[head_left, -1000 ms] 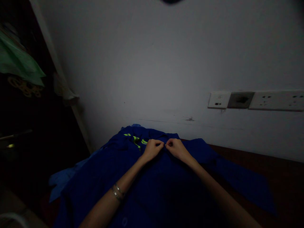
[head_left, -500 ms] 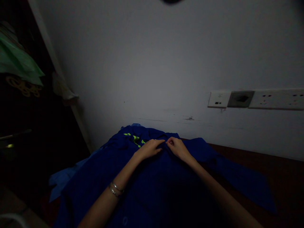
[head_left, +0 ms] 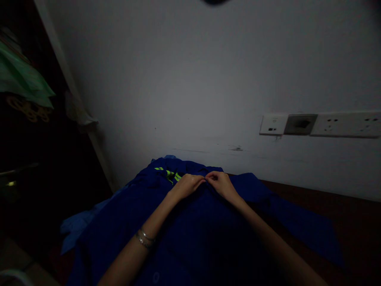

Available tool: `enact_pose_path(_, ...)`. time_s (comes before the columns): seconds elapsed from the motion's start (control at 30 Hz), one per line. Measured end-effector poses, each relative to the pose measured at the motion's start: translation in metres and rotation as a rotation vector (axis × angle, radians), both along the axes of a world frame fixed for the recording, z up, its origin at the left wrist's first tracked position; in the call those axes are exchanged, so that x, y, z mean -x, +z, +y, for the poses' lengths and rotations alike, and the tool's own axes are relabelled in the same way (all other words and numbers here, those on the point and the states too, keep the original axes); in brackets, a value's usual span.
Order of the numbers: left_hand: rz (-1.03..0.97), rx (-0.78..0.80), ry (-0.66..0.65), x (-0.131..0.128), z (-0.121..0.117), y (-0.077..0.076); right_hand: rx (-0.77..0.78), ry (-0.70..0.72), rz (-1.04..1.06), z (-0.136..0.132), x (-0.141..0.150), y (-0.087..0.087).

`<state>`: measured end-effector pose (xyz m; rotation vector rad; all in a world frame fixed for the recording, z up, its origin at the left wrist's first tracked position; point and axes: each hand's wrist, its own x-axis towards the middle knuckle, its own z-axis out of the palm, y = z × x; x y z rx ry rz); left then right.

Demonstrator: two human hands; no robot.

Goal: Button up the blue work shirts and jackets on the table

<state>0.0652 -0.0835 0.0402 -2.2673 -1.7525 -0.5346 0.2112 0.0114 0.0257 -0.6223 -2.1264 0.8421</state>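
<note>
A dark blue shirt (head_left: 184, 226) lies spread out in front of me, with one long sleeve (head_left: 303, 222) stretching to the right. Yellow-green marks (head_left: 168, 173) show near its far end, and a pale ring like a button shows near the bottom. My left hand (head_left: 188, 184), with bracelets at the wrist, is closed, its thumb and fingers pinching the shirt's cloth. Fingertip to fingertip with it, my right hand (head_left: 219, 183) also pinches the cloth. Whatever small part lies between the fingertips is too dark to make out.
Lighter blue cloth (head_left: 71, 230) sticks out under the shirt at the left. Behind stands a grey-white wall (head_left: 190, 87) with switches and sockets (head_left: 327, 125). A dark reddish surface (head_left: 297, 190) lies beneath. Pale green cloth (head_left: 24, 75) hangs at the left.
The thumb and fingers of my left hand have closed together on the cloth. My right fingertips have shifted slightly left to meet them. The shirt lies almost the same.
</note>
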Motion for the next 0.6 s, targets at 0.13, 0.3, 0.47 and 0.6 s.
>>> enact_pose_path(0.13,0.014,-0.075,0.025,-0.001,-0.003,0.003,0.003,0.021,-0.013,-0.006,0.000,0.005)
enact_pose_path(0.3,-0.062,-0.141,0.021,-0.004,-0.006,0.007,0.006,0.077,-0.050,-0.011,-0.001,0.012)
enact_pose_path(0.47,-0.233,-0.122,0.027,-0.003,-0.002,0.005,0.043,0.149,-0.038,-0.013,-0.003,0.013)
enact_pose_path(0.6,-0.401,-0.084,0.047,-0.005,-0.002,0.006,0.007,0.156,-0.014,-0.013,-0.004,0.012)
